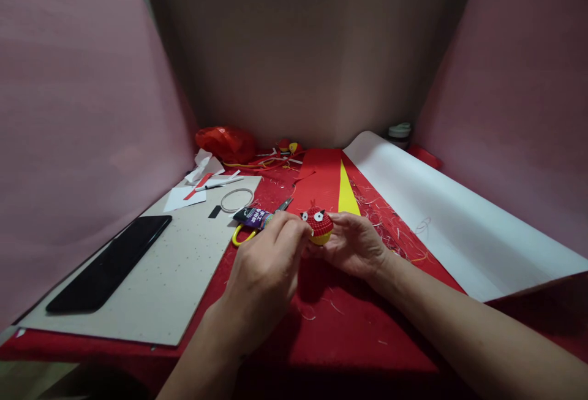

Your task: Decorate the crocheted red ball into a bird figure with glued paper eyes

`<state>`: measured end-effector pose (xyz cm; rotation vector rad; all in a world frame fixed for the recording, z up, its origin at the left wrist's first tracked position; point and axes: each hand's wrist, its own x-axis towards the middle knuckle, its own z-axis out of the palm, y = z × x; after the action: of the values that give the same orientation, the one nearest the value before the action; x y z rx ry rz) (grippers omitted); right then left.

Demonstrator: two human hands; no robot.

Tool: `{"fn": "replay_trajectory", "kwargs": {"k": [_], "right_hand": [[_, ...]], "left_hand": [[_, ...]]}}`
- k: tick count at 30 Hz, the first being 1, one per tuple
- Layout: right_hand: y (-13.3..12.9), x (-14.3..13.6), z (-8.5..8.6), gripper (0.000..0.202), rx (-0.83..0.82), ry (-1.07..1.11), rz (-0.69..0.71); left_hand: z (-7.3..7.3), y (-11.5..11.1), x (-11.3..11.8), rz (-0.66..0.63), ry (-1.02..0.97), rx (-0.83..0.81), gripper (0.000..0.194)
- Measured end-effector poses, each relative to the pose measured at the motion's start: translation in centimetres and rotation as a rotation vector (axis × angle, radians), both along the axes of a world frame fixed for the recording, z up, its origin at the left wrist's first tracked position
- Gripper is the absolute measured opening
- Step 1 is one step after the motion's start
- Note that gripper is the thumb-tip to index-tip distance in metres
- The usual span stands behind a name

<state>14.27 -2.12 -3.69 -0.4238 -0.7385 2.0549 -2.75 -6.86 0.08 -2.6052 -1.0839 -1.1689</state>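
In the middle of the head view, my right hand (353, 244) is closed around a small red and yellow bird figure (320, 222) with white eyes and a ribbed surface. My left hand (269, 259) grips a dark purple glue tube (252, 217). The tube's flat end sticks out to the left, and its pale tip is close to the bird's left side; whether the two touch, I cannot tell. Behind the left hand lie scissors (237, 237) with yellow handles, partly hidden by the hand and tube.
On the left, a grey board (138, 308) carries a black phone (110, 262), a ring (236, 200), a pen (219, 184) and paper scraps. Red sheet (319, 179), yellow sheet (348, 195) and rolled white sheet (441, 228) lie ahead. A red bag (225, 144) sits far back.
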Motion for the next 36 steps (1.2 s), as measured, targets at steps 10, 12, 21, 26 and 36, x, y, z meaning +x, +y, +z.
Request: {"fn": "replay_trajectory", "kwargs": {"k": [10, 12, 21, 26, 36], "right_hand": [[0.10, -0.04, -0.20, 0.018, -0.017, 0.002, -0.001], [0.12, -0.04, -0.19, 0.018, -0.010, -0.001, 0.004], [0.16, 0.00, -0.24, 0.019, -0.019, 0.021, -0.001], [0.22, -0.05, -0.26, 0.016, -0.037, 0.019, -0.017], [0.32, -0.19, -0.51, 0.017, -0.085, 0.052, -0.020]], "left_hand": [[-0.47, 0.54, 0.07, 0.054, 0.033, 0.023, 0.016], [-0.46, 0.57, 0.08, 0.058, 0.040, 0.018, 0.015], [-0.49, 0.67, 0.15, 0.060, 0.058, 0.019, 0.014], [-0.48, 0.67, 0.17, 0.056, 0.075, 0.018, 0.015], [-0.68, 0.58, 0.35, 0.108, 0.141, 0.043, 0.018]]}}
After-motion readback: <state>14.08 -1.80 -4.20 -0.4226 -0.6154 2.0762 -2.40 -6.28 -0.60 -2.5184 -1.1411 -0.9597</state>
